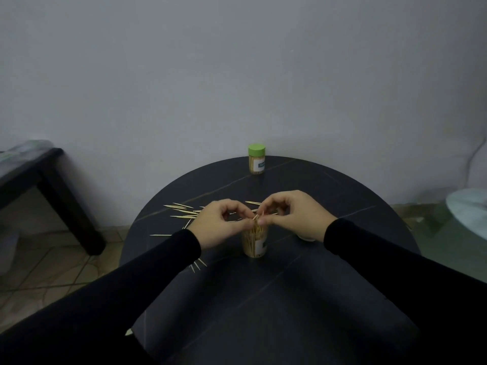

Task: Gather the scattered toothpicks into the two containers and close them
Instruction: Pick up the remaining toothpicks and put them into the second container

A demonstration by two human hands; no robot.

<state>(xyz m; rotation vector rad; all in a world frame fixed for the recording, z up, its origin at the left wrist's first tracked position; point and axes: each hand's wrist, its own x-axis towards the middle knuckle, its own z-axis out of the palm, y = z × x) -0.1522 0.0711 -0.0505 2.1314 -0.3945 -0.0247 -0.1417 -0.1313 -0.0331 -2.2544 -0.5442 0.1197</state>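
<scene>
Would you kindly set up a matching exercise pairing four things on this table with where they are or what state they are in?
Things:
1. Capped jar
2. Open jar
3. Loose toothpicks
4. Hands, left hand and right hand

Places or states:
A. Scattered flat on the round table, mostly on its left part
B. Pinching toothpicks just above a jar
C. At the far edge, green lid on
D. Near the middle, no lid, sticks standing inside

Pairs: 1-C, 2-D, 3-A, 4-B

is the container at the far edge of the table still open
No, the far container at the table's back edge has its green lid on.
</scene>
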